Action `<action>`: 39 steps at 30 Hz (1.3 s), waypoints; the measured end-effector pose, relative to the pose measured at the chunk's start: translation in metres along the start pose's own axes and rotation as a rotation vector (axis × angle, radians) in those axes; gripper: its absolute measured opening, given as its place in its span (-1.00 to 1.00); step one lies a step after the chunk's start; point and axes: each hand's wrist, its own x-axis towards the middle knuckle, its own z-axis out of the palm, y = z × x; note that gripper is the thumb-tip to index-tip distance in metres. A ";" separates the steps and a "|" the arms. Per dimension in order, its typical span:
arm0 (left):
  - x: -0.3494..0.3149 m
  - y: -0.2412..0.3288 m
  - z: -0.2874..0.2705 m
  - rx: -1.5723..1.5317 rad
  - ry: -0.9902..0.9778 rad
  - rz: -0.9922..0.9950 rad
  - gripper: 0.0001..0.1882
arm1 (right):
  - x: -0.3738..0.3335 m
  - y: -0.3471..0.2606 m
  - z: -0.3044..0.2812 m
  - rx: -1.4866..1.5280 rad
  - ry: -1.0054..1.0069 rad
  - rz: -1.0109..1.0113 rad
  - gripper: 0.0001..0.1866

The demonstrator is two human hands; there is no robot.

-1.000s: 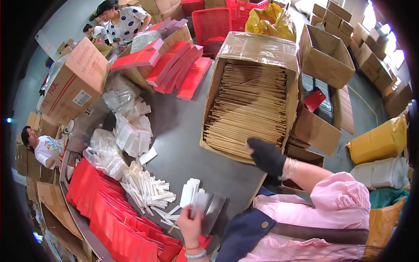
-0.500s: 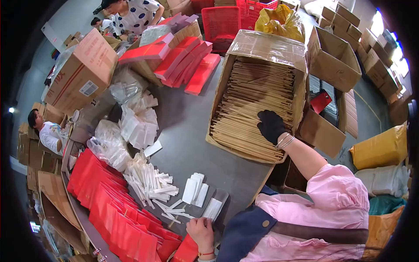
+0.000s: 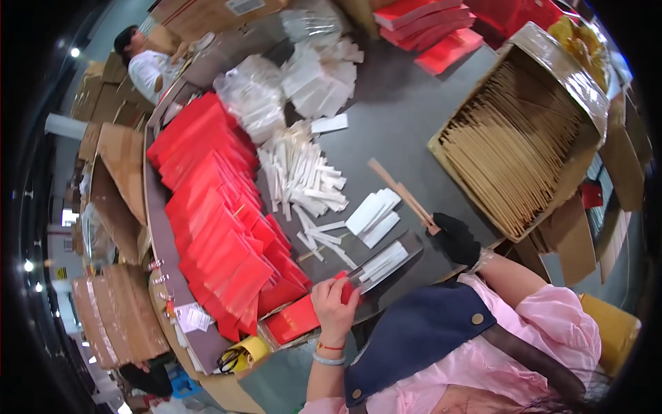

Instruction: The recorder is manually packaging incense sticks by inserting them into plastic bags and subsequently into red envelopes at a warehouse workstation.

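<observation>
My right hand (image 3: 455,239), in a black glove with bare fingertips, is closed on a couple of thin wooden sticks (image 3: 407,196). They point away to the far left above the grey table. My bare left hand (image 3: 335,307) has its fingers bent over a red paper packet (image 3: 293,320) at the near table edge, and seems to grip it. Beside its fingertips lies a clear tray (image 3: 411,243) with white paper strips (image 3: 384,262). A small stack of white slips (image 3: 372,215) sits just beyond. The carton (image 3: 441,146) at right holds many more sticks (image 3: 510,155).
Overlapping red packets (image 3: 214,228) fill the table's left side, next to a loose heap of white strips (image 3: 303,172). Clear plastic bags (image 3: 255,96) lie behind. Red stacks (image 3: 431,24) stand far back. A person in white (image 3: 146,69) is at the far left.
My right hand has left the carton and come back toward me with sticks in it. The left hand now lies over the red packet. The view has swung to the left.
</observation>
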 end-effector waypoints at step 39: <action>0.018 0.005 0.011 0.084 -0.258 0.138 -0.41 | 0.023 -0.056 0.079 -0.668 -0.240 -0.734 -0.30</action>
